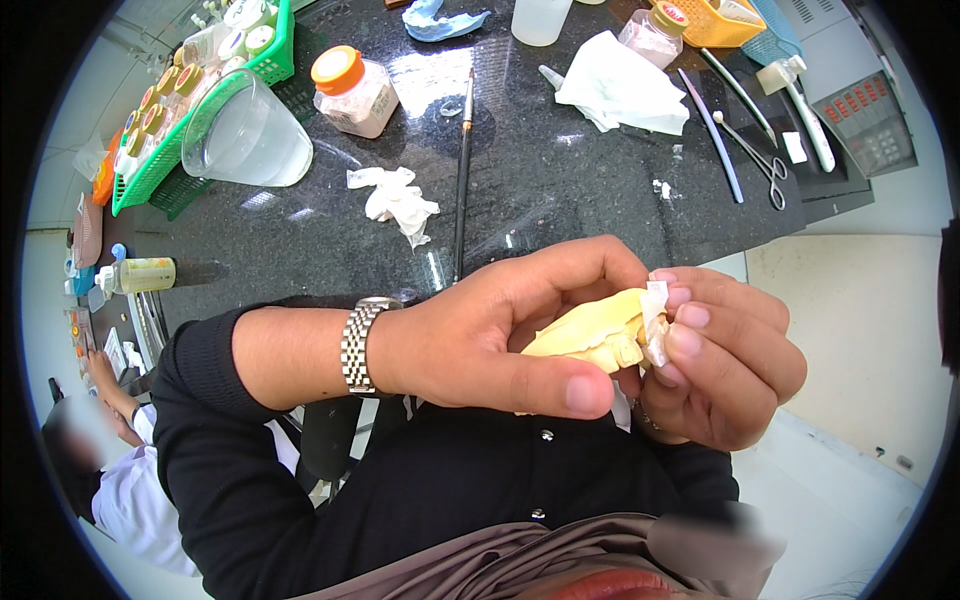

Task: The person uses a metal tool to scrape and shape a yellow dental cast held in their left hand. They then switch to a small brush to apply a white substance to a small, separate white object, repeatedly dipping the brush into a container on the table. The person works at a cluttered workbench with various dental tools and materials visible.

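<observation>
Above the near edge of the black bench, my left hand [490, 320] is closed around a yellow plaster dental cast [585, 335], its thumb lying along the near side. Tooth shapes show at the cast's right end. My right hand [735, 350] pinches a small whitish strip [654, 322], thin like tissue or film, against that end. The right fingertips partly cover the strip and the teeth. A long thin paintbrush [463, 170] lies on the bench beyond my left hand, beside a crumpled white tissue [398, 205].
At the left stand a green basket [280, 50] of jars and a clear plastic cup [245, 140]. An orange-lidded jar [355, 95] is near them. Toward the right lie a white cloth [625, 90], scissor-handled forceps [765, 170] and a white-handled brush [812, 125]. Another person [150, 490] sits far left.
</observation>
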The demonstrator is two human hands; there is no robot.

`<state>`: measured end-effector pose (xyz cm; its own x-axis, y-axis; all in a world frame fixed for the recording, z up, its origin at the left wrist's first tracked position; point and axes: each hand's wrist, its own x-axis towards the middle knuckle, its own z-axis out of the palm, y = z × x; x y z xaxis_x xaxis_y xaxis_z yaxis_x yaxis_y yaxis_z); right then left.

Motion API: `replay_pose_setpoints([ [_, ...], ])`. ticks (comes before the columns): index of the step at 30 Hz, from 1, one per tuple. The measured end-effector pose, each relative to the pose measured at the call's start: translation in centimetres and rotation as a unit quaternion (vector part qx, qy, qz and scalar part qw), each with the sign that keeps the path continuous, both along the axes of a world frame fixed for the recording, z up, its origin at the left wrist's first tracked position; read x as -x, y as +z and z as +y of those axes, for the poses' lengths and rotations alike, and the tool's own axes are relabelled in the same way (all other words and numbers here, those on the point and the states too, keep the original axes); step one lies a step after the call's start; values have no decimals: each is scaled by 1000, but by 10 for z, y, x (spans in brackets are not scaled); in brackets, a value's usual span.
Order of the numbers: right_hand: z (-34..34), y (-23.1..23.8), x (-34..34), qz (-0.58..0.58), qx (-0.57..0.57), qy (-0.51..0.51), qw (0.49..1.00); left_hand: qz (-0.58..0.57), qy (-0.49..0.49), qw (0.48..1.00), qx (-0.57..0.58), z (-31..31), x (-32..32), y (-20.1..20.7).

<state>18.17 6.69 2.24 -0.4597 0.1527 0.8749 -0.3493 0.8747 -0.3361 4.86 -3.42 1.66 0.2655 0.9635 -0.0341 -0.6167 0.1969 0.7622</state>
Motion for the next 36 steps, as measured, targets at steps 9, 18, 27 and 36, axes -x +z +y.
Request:
replay_pose_setpoints([
  [9, 8, -3, 3, -2, 120, 17, 993, 10, 20, 1000, -7, 3, 0, -5],
  [18, 28, -16, 6, 20, 244, 9, 970, 76, 165, 979, 89, 18, 13, -11],
  [27, 31, -23, 2, 27, 292, 12, 956, 334, 176, 926, -2, 27, 22, -23],
  [36, 29, -21, -2, 33, 299, 24, 953, 667, 221, 700, -129, 32, 32, -15],
])
